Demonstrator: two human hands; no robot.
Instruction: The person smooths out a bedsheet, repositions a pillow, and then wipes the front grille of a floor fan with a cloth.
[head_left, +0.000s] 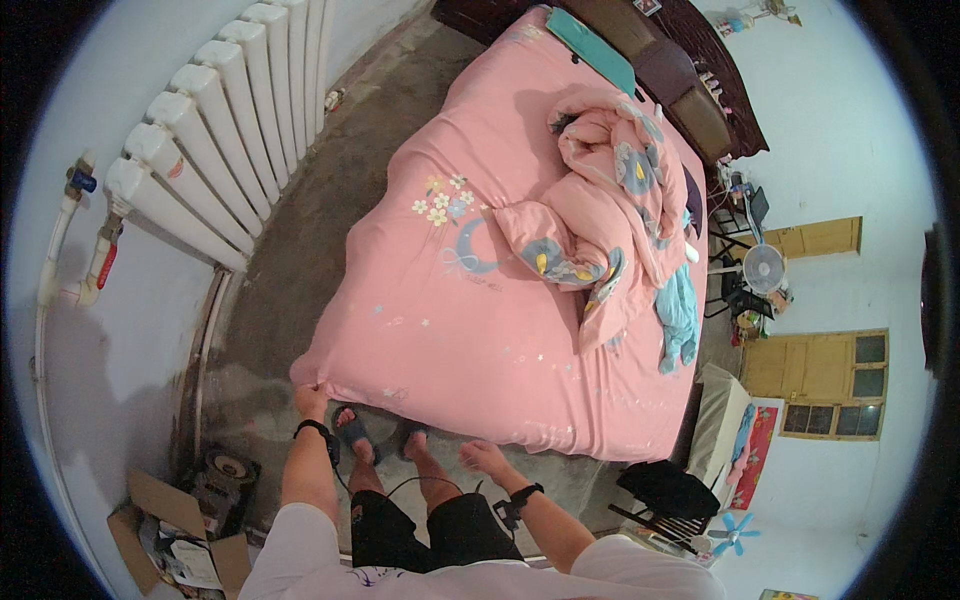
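Note:
A pink bed sheet (450, 337) printed with flowers, stars and a blue moon covers the bed before me. My left hand (310, 402) grips the sheet at the near left corner, where the cloth is bunched. Just off the foot edge, my right hand (484, 457) hangs with loosely curled fingers and nothing seen in it. A crumpled pink quilt (600, 202) with grey and yellow patterns lies in a heap toward the right side. Light blue clothing (679, 319) rests at the right edge, and a green pillow or mat (591, 51) lies by the headboard.
A white radiator (217, 127) runs along the left wall. Below it stand an open cardboard box (176, 532) and a dark speaker-like device (225, 476). At the right are a chair with black cloth (667, 491), a white fan (763, 268) and a yellow door (810, 367).

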